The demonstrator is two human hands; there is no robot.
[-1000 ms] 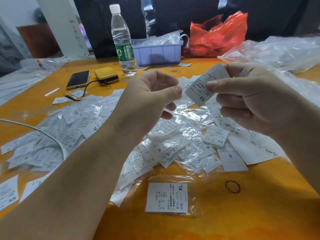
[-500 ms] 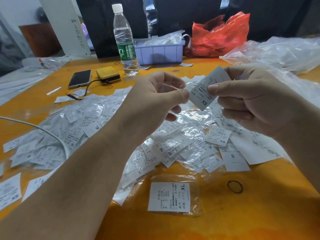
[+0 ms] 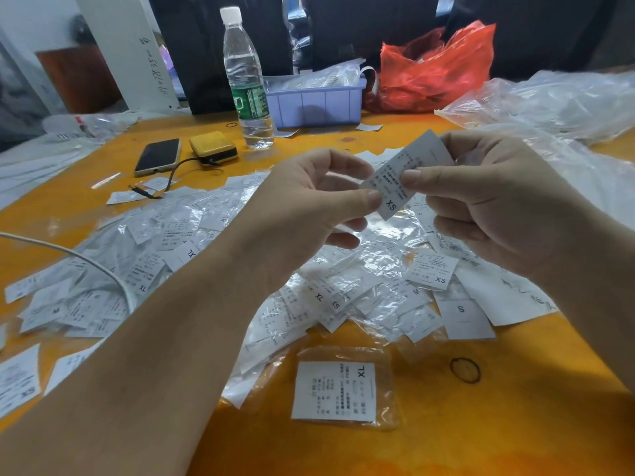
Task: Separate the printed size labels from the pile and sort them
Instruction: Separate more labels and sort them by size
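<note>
Most of the work appears outstanding; the pile [image 3: 213,255] of loose size labels and crinkled clear sleeves covers the middle of the orange bench [image 3: 481,424], unsorted, with XL, M, S and XS slips mixed together; at the far left edge a few slips, one marked XS [image 3: 19,383], lie apart from the heap, whether as a sorted group cannot be told. A white cable [image 3: 68,252] crosses the left of the heap; behind it sit a dark phone [image 3: 158,156], a yellow case [image 3: 213,147] and a clear ribbed water bottle [image 3: 245,80]. The left hand [image 3: 309,204] pinches the lower corner of one XS label [image 3: 405,176], thumb and forefinger closed on it; the label is thin, matt white paper, rectangular, held tilted above the heap; the right hand [image 3: 488,197] pinches its middle, thumb on the printed face. Near the front edge lies one XL label [image 3: 335,391] in a glossy sleeve, set apart, judged the start of a sorted group; just right of it rests a thin rubber band [image 3: 464,370]. Behind, a lilac plastic tray [image 3: 316,104], a crumpled red bag [image 3: 436,70] and clear bags [image 3: 556,101].
</note>
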